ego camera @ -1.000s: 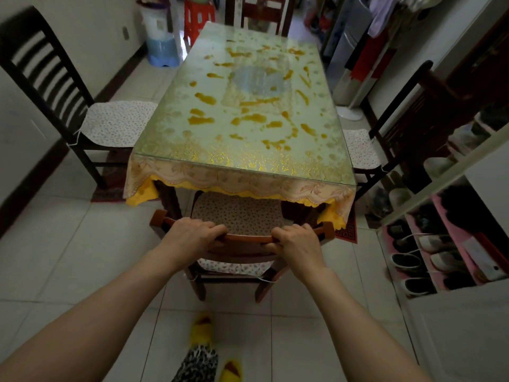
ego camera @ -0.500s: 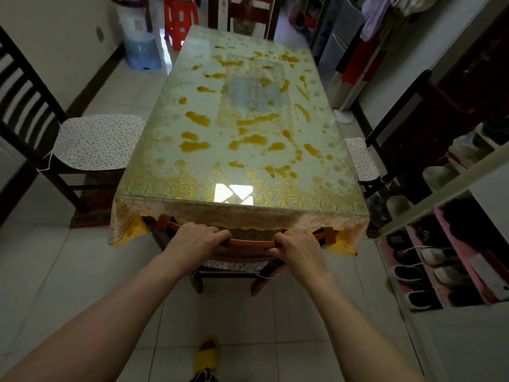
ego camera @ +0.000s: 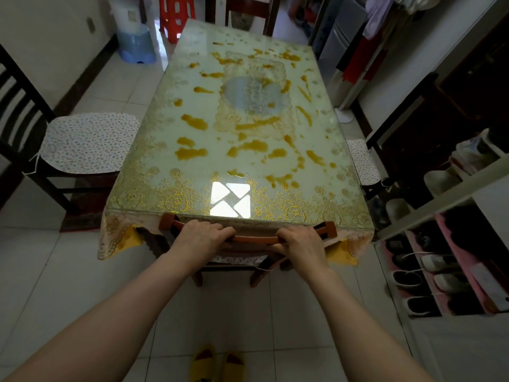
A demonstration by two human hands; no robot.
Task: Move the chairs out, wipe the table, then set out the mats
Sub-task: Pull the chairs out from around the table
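A glass-topped table with a gold-patterned cloth and yellow smears fills the middle of the view. A brown wooden chair stands at its near end, its top rail touching the table edge and its seat mostly hidden under the table. My left hand grips the rail's left part. My right hand grips the rail's right part. A dark chair with a flowered cushion stands out from the left side. Another dark chair stands at the right side. A fourth chair is at the far end.
An open shoe rack full of shoes lines the right wall. A water dispenser and a red stool stand at the back left. Clothes hang at the back right. Yellow slippers show on the white tiles below.
The near chair has slid forward under the table with both hands on its rail. Its seat, visible one second ago, is now mostly hidden beneath the tabletop.
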